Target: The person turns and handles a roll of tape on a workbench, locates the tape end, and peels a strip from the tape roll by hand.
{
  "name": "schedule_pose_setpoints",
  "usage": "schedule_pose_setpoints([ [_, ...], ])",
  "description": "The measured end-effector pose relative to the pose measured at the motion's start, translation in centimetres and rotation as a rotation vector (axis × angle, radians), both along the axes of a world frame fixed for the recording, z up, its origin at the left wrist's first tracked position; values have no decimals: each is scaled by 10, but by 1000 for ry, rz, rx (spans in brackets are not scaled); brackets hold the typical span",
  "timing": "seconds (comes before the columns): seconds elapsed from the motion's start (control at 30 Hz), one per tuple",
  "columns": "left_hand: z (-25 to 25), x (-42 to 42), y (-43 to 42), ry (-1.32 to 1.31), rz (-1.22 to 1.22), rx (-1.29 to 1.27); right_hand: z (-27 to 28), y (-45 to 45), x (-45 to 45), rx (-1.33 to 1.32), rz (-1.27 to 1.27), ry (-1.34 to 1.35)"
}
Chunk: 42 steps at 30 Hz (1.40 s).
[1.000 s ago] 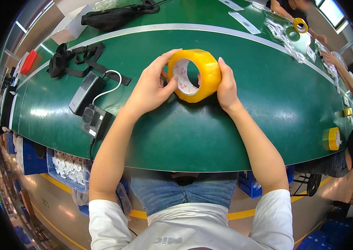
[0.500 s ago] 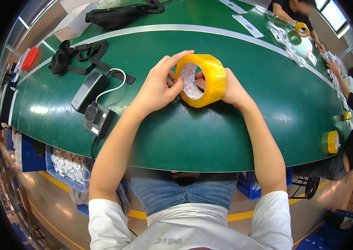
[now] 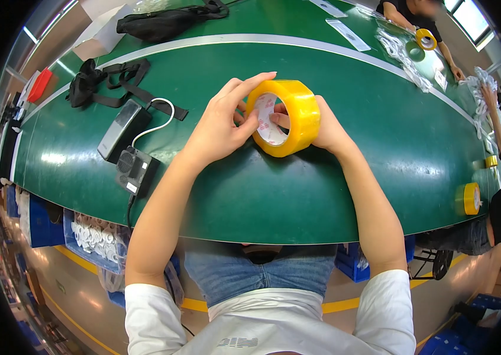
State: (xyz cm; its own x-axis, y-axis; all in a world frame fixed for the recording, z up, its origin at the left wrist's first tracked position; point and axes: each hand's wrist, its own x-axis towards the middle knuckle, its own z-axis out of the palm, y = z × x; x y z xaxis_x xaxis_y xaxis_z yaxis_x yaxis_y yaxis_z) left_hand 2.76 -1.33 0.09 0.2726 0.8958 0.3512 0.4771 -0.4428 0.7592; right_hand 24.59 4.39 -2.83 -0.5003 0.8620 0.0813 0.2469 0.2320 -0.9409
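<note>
A wide roll of yellow tape (image 3: pixel 302 117) with a white printed core is held upright over the green table (image 3: pixel 262 201), its opening turned to the left. My left hand (image 3: pixel 224 121) grips its left rim, thumb at the core's near edge and fingers behind and above. From the right, my right hand (image 3: pixel 328 127) holds the roll, its fingertips showing inside the hole; the rest of those fingers is hidden behind the tape.
Left of my hands lie a power bank (image 3: pixel 123 127) with a white cable, a black device (image 3: pixel 135 170) and black straps (image 3: pixel 123 83). Another tape roll (image 3: pixel 471 199) stands at the right edge. Co-workers' hands handle white bundles (image 3: pixel 401 53) at the upper right.
Over the last second the roll has turned and shifted slightly right and down. My right hand has gone from its outer side to behind it, fingers in the hole.
</note>
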Motion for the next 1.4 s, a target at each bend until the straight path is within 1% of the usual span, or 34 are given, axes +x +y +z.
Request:
schedule_pose_setpoints([
  [0.1,-1,-1,1,3,-2,5,-2,0,0,21,10,5],
  [0.2,0,-2,1,3,-13,-3,1,-3,-2,1,-32,-20],
  [0.27,-1,-3,2,2,-24,-9,-4,-2,-2,78,-30,-57],
  [0.3,-3,-4,3,3,-32,22,-2,-3,-3,78,-30,-57],
  [0.37,-4,-4,5,4,-40,52,5,-7,-6,5,-116,-79],
  [0.47,-3,-5,4,11,-44,37,8,-8,-3,4,-77,-18],
  [0.57,-1,-3,3,24,-38,-10,7,-7,-4,17,-72,-37],
  [0.7,-5,-8,7,-67,-39,-98,7,-10,-7,34,-89,-15],
  [0.73,-7,-10,10,-115,-48,-140,5,-6,-8,-79,-102,-18],
  [0.77,-13,-14,16,-130,-70,-102,3,-3,-8,-192,-117,-21],
  [0.8,-15,-16,20,-144,-94,-65,8,-7,-10,-156,-124,-1],
  [0.83,-16,-19,21,-199,-97,-146,8,-7,-11,-154,-126,0],
  [0.87,-18,-22,24,-199,-100,-143,8,-7,-11,-172,-118,19],
  [0.97,-22,-28,30,-123,-95,-70,4,-6,-10,-190,-97,56],
  [1.03,-15,-25,26,-236,-147,-142,6,-5,-9,-193,-86,73],
  [1.07,-10,-23,21,-291,-162,-135,8,-6,-8,-213,-69,67],
  [1.13,-10,-29,22,-237,-172,-75,11,-7,-8,-227,-42,71],
  [1.17,-15,-32,28,-276,-151,-141,10,-8,-8,-226,-44,73],
  [1.2,-16,-35,30,-275,-152,-140,8,-7,-8,-215,-21,110],
  [1.27,-17,-39,32,-422,-144,-274,5,-8,-9,-202,4,147],
  [1.4,-25,-38,35,-418,-70,-142,4,-7,-10,-187,-3,139],
])
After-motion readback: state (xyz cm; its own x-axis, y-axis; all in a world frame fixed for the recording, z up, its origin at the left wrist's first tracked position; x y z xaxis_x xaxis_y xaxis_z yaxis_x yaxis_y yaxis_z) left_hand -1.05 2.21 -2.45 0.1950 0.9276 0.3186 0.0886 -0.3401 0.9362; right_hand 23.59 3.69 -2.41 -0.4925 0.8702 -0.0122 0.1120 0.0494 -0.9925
